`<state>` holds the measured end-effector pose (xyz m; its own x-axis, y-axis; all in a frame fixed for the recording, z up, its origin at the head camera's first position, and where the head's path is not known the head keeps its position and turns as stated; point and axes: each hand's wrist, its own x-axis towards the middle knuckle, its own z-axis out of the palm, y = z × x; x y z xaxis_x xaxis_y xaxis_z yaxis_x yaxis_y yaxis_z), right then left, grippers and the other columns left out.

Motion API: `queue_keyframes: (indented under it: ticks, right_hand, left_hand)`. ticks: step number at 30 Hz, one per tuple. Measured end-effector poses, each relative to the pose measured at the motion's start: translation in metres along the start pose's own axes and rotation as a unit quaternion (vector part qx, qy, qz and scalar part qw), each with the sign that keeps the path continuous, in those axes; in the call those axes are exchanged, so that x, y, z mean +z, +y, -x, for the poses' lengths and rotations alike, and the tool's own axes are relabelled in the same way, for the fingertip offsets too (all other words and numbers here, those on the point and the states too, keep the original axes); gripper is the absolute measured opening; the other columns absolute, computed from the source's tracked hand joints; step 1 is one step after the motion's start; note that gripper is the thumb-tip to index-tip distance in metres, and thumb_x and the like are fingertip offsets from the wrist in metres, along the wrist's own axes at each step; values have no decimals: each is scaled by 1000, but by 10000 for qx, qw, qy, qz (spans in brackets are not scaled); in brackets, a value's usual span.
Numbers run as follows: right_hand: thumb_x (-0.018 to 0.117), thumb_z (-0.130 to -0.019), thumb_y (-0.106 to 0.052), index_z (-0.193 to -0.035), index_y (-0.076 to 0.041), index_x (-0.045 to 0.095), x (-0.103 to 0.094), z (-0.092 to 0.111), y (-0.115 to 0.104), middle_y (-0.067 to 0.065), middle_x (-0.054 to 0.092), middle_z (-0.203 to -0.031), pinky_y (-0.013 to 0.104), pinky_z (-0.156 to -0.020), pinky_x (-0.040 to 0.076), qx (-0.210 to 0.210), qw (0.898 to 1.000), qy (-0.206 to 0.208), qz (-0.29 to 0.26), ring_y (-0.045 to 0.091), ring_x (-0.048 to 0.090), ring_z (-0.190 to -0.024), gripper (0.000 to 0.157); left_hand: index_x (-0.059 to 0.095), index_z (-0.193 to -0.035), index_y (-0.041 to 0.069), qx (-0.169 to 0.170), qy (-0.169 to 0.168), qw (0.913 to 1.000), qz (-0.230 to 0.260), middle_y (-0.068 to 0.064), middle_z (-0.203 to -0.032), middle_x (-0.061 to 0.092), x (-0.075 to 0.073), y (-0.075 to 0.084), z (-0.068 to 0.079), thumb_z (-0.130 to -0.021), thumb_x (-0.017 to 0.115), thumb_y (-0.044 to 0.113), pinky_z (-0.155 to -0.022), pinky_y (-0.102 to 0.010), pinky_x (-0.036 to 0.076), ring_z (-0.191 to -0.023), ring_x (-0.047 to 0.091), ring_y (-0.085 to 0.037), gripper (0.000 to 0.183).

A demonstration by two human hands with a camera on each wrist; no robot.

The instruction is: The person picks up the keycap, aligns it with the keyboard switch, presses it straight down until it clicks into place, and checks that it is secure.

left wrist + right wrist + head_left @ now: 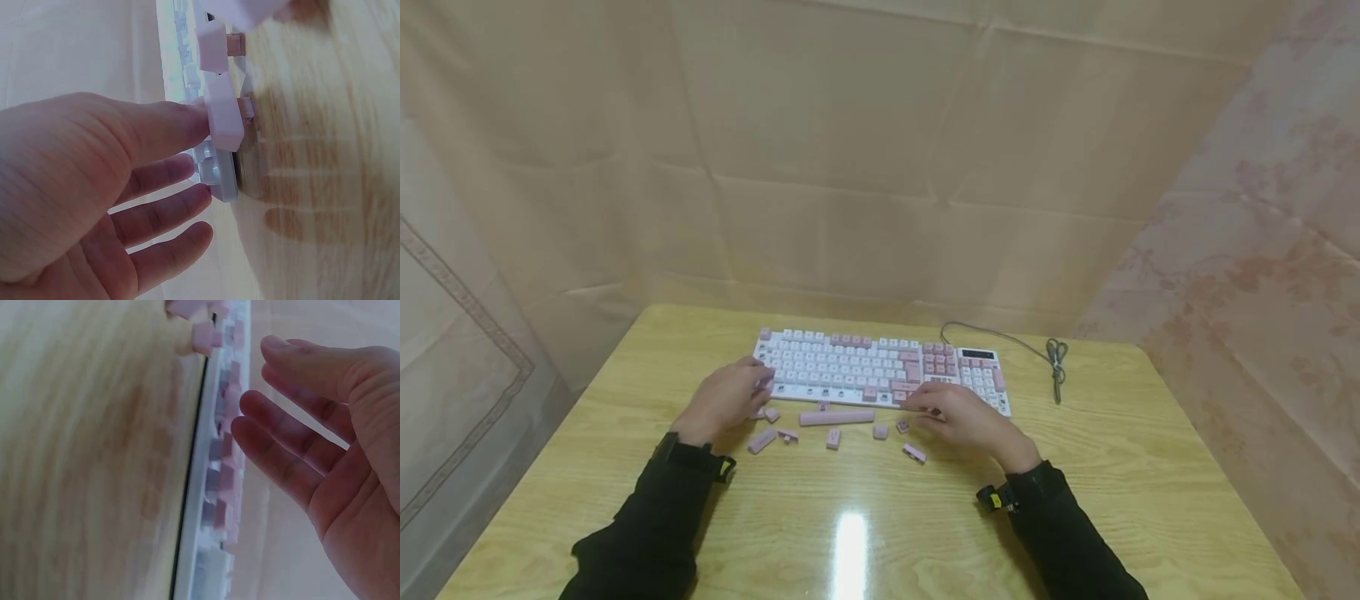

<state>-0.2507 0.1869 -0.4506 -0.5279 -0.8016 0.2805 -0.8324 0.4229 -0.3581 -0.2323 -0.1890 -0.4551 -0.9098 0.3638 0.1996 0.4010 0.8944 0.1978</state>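
A white and pink keyboard [835,367] lies toward the back of the table. My left hand [726,396] is at its left front corner, next to a pink key. In the left wrist view the thumb is extended and the lower fingers [165,206] are spread loosely; the index finger is hidden, so I cannot tell whether it pinches a keycap. A pink keycap [223,112] overlaps the thumb tip there. Over the keyboard's front edge, right of its middle, is my right hand [958,412], its fingers loosely bent with nothing between them in the right wrist view.
In front of the keyboard lie a long pink spacebar cap [837,417] and several loose pink keycaps, including one near the right hand [914,452]. A grey cable [992,332] runs to a tied bundle [1056,358] on the right. A beige cloth [880,167] hangs behind the table.
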Motion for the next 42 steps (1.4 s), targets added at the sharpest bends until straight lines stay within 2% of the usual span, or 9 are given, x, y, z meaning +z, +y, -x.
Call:
queue_keyframes:
  ticks: [5, 9, 15, 24, 42]
  right_hand:
    - [68, -85, -9, -109, -8, 69, 4, -1, -4, 3, 67, -105, 28, -80, 50, -115, 9997, -185, -72, 15, 62, -95, 24]
    - [67, -86, -9, -108, -8, 69, 6, -2, -6, 3, 67, -103, 26, -82, 49, -48, 9992, -359, -182, 14, 62, -94, 22]
    - [66, -87, -11, -110, -9, 68, 15, -2, -5, 2, 66, -104, 25, -80, 49, 90, 9978, -641, -171, 12, 61, -93, 23]
    - [68, -86, -12, -112, -10, 68, 17, -1, -4, 1, 65, -106, 24, -82, 48, 344, 9965, -757, -55, 12, 61, -95, 27]
    - [70, -84, -13, -110, -11, 70, 18, -2, -2, -2, 67, -101, 25, -81, 48, 288, 9971, -695, 149, 8, 60, -92, 26]
  left_hand:
    - [66, -113, 0, -4, 18, 10000, 43, -17, -107, 63, 1, 0, 0, -85, 67, 11, -82, -46, 49, -96, 60, -31, 31]
    - [66, -114, 0, -19, -12, 10000, -26, -17, -108, 63, 1, -1, 1, -85, 66, 11, -83, -46, 49, -97, 60, -31, 31]
    - [66, -113, 0, -29, 1, 10000, -29, -16, -107, 63, 1, -1, 3, -86, 65, 11, -83, -46, 49, -97, 60, -31, 29]
    - [65, -116, -1, -71, -66, 9999, 45, -17, -110, 62, 0, 0, 1, -88, 64, 11, -85, -47, 48, -101, 59, -32, 30]
    - [63, -118, -1, -153, -150, 9997, 105, -17, -113, 61, 0, 1, 0, -89, 64, 13, -86, -47, 47, -103, 58, -31, 33]
